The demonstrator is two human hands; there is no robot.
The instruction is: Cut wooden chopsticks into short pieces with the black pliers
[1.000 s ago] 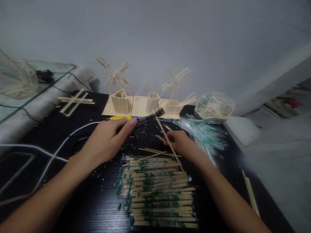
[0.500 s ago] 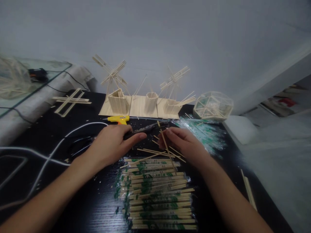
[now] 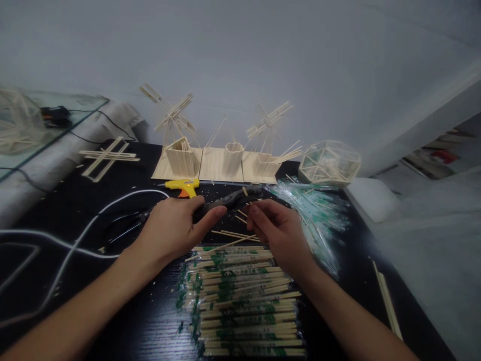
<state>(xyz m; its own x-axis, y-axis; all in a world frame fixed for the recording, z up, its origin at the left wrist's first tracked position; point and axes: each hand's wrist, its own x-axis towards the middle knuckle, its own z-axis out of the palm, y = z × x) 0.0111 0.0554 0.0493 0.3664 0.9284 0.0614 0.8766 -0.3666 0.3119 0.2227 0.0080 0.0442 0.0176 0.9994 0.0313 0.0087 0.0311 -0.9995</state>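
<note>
My left hand [image 3: 176, 228] is closed round the handles of dark cutting pliers [image 3: 231, 199], whose jaws point right over the black table [image 3: 150, 311]. A thin wooden stick [image 3: 245, 192] pokes up at the jaws, pinched by the fingers of my right hand [image 3: 276, 231]. Both hands hover just beyond a stack of wrapped chopsticks [image 3: 244, 301] with green print. Loose bare sticks [image 3: 233, 234] lie between the hands.
A yellow glue gun [image 3: 184, 186] lies behind my left hand, its white cable [image 3: 90, 225] looping left. Stick windmill models [image 3: 221, 150] stand on a wooden base at the back, a polyhedron frame [image 3: 330, 163] to their right. Clear empty wrappers [image 3: 315, 210] pile at right.
The pliers have dropped from tilted up to nearly level. My right hand moved left and turned the stick upright, bringing its end to the jaws.
</note>
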